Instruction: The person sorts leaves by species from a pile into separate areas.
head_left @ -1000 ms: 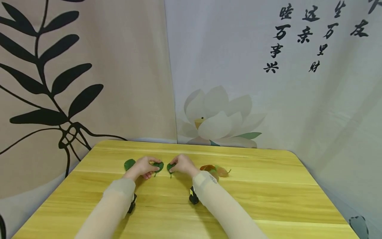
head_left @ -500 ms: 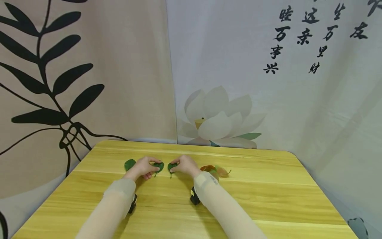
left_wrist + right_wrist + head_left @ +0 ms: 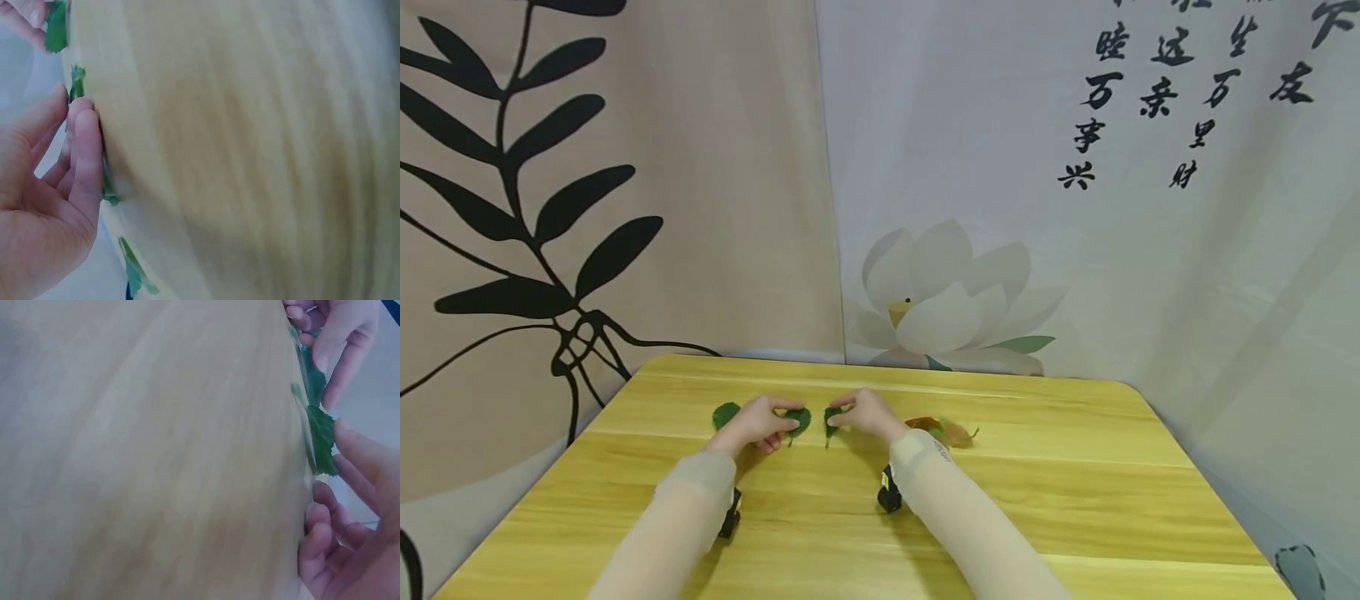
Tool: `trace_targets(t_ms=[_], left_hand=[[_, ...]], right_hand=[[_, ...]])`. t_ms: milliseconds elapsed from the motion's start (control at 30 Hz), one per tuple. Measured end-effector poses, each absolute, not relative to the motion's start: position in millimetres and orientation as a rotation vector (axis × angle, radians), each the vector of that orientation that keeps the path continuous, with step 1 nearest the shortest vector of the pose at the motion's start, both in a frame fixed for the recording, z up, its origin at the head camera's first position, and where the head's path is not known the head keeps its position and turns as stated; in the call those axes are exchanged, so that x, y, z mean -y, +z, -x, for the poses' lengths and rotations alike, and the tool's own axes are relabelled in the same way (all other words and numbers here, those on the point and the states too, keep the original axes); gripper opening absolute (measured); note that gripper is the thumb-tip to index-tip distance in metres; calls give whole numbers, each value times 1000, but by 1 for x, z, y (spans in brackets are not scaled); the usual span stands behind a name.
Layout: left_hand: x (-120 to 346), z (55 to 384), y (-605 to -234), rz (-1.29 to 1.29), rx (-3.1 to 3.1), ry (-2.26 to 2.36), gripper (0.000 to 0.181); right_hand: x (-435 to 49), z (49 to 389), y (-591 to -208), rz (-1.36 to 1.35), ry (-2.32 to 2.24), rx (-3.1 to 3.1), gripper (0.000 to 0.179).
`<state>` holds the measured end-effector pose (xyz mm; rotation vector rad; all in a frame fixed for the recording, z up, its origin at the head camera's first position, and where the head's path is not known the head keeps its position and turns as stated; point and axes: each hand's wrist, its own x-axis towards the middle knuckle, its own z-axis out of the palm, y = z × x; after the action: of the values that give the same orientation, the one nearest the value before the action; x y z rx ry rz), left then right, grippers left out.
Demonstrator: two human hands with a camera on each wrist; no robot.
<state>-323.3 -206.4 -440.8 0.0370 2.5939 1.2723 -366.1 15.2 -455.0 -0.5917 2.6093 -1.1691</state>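
Observation:
In the head view my left hand (image 3: 763, 423) pinches a round green leaf (image 3: 800, 421) between thumb and finger, its stem toward me. My right hand (image 3: 867, 415) pinches a second green leaf (image 3: 830, 425) by its right side, a small gap away from the first. The right wrist view shows this leaf's toothed edge (image 3: 322, 440) at my right thumb and finger, while the other fingers curl at the tabletop. Another green leaf (image 3: 725, 414) lies behind my left wrist, partly hidden by it. Brown and green leaves (image 3: 955, 432) lie beyond my right sleeve.
The yellow wood-grain table (image 3: 1075, 483) has a back edge close to a printed curtain (image 3: 955, 167). A black wrist device (image 3: 890, 490) hangs under my right forearm, and another black device (image 3: 730, 514) under the left.
My right hand has shifted slightly to the right with its leaf, which now shows narrower. The left hand stays almost in place on its leaf. The head view has tilted a little.

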Motion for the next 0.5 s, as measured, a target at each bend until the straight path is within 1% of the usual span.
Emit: trace_targets(t_ms=[200,500], left_hand=[[201,323,-431,-86,-2590,1242,43],[198,328,-409,-273,-2702,1196,38]], right_hand=[[-23,370,-450,610,-1219,-2572,35],[-50,370,-422,723,-1238,-2592,33]])
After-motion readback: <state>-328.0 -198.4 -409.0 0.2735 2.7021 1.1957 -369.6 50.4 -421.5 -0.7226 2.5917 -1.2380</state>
